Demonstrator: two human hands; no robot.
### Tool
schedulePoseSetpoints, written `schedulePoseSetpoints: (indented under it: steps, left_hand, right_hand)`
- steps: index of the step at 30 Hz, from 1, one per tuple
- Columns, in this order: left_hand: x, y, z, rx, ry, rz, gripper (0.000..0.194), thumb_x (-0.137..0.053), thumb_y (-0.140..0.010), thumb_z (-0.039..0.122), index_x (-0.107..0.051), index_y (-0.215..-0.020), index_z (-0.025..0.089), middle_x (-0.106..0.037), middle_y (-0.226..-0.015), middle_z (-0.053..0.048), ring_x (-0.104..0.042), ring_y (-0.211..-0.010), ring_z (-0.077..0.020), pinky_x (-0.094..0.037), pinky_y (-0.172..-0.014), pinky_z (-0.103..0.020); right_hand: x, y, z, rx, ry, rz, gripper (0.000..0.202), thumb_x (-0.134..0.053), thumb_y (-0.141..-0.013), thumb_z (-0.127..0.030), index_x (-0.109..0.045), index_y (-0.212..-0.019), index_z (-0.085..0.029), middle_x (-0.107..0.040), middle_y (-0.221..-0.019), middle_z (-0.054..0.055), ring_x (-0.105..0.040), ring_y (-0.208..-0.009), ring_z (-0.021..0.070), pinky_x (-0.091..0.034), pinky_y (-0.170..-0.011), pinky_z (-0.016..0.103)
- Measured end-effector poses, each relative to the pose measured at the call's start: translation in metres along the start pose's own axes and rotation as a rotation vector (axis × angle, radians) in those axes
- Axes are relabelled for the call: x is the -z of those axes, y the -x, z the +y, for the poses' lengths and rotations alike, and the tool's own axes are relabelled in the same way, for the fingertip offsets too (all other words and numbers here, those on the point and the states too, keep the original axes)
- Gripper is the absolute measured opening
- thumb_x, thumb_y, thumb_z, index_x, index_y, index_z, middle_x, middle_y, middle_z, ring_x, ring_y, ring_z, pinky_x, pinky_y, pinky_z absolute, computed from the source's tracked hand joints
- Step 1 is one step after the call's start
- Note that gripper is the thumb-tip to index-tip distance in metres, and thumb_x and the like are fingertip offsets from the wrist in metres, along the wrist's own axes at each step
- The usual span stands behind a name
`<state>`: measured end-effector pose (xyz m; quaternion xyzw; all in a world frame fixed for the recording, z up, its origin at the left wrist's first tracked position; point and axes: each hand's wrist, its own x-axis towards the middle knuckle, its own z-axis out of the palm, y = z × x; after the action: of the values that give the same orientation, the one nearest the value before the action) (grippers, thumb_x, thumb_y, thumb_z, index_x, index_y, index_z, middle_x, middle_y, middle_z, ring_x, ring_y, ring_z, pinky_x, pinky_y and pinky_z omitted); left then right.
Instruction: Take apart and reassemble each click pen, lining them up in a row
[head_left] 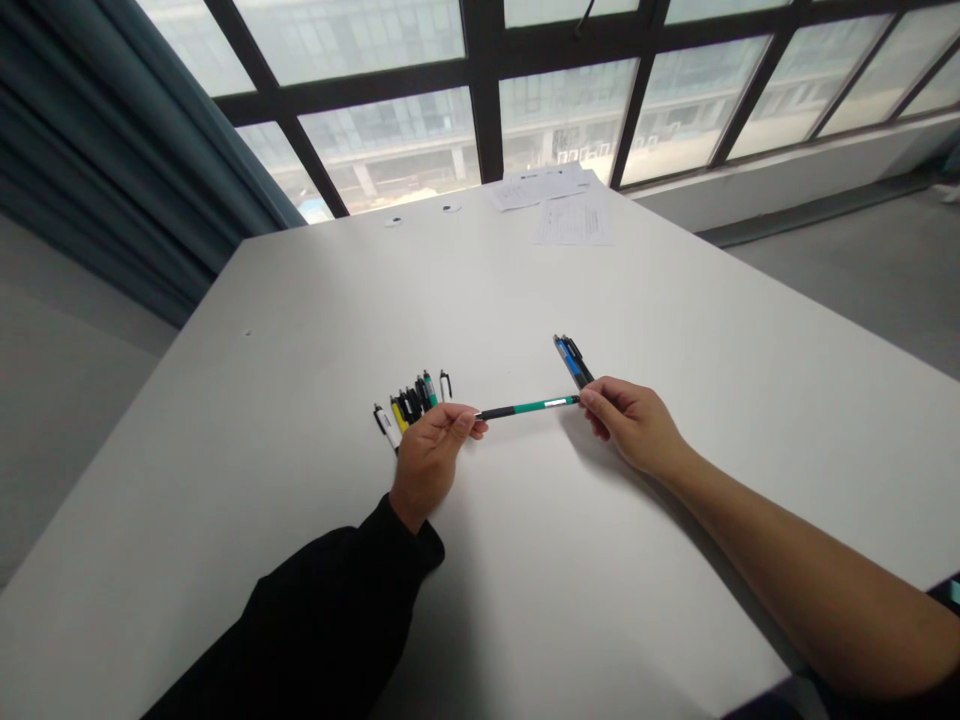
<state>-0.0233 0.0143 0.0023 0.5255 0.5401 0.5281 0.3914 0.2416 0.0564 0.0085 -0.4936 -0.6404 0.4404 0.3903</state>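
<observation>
A green and black pen [531, 407] is stretched level between my two hands above the table. My left hand [435, 450] pinches its black tip end, and my right hand [630, 420] pinches the other end. Behind my left hand lies a row of several pens: a white one [386, 425], a yellow one [399, 414], black ones [411, 402], a green one [430, 388] and another white one [445, 385]. Their lower parts are partly hidden by that hand. Just beyond my right hand rest a blue pen [568, 360] and a black pen [576, 358], side by side.
The white table [300, 330] reaches to the windows. Printed papers [574, 220] lie at its far edge, with two small white pieces [394, 221] to their left. A blue-grey curtain [135, 130] hangs at the left.
</observation>
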Motion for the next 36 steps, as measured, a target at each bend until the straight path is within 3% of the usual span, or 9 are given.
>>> schedulePoseSetpoints:
  steps: [10, 19, 36]
  left_hand:
    - [0.002, 0.0014, -0.0047, -0.023, 0.008, -0.05, 0.032, -0.064, -0.093, 0.046, -0.069, -0.085, 0.015, -0.075, -0.078, -0.005, -0.068, -0.071, -0.0153, -0.056, -0.073, -0.028]
    - [0.0021, 0.0008, -0.0053, -0.005, 0.029, -0.067, 0.036, -0.064, -0.093, 0.048, -0.068, -0.082, 0.014, -0.075, -0.077, -0.006, -0.066, -0.064, -0.0145, -0.055, -0.067, -0.028]
    - [0.0011, 0.0031, -0.0018, -0.031, -0.069, -0.097, 0.037, -0.056, -0.098, 0.038, -0.069, -0.071, 0.015, -0.069, -0.065, -0.003, -0.061, -0.055, -0.0112, -0.051, -0.057, -0.024]
  right_hand:
    - [0.0009, -0.001, 0.0022, -0.014, 0.033, -0.014, 0.044, -0.056, -0.094, -0.057, -0.061, -0.077, -0.017, -0.052, -0.057, -0.002, -0.047, -0.049, 0.0118, -0.036, -0.05, 0.025]
    - [0.0032, 0.0001, 0.0043, 0.007, 0.13, -0.038, 0.044, -0.05, -0.097, -0.055, -0.056, -0.073, -0.018, -0.04, -0.054, -0.005, -0.033, -0.048, 0.0101, -0.025, -0.049, 0.025]
    - [0.0018, -0.0013, -0.0022, 0.003, 0.188, -0.045, 0.049, -0.045, -0.097, -0.056, -0.046, -0.063, -0.02, -0.037, -0.055, -0.005, -0.032, -0.05, 0.0108, -0.026, -0.053, 0.027]
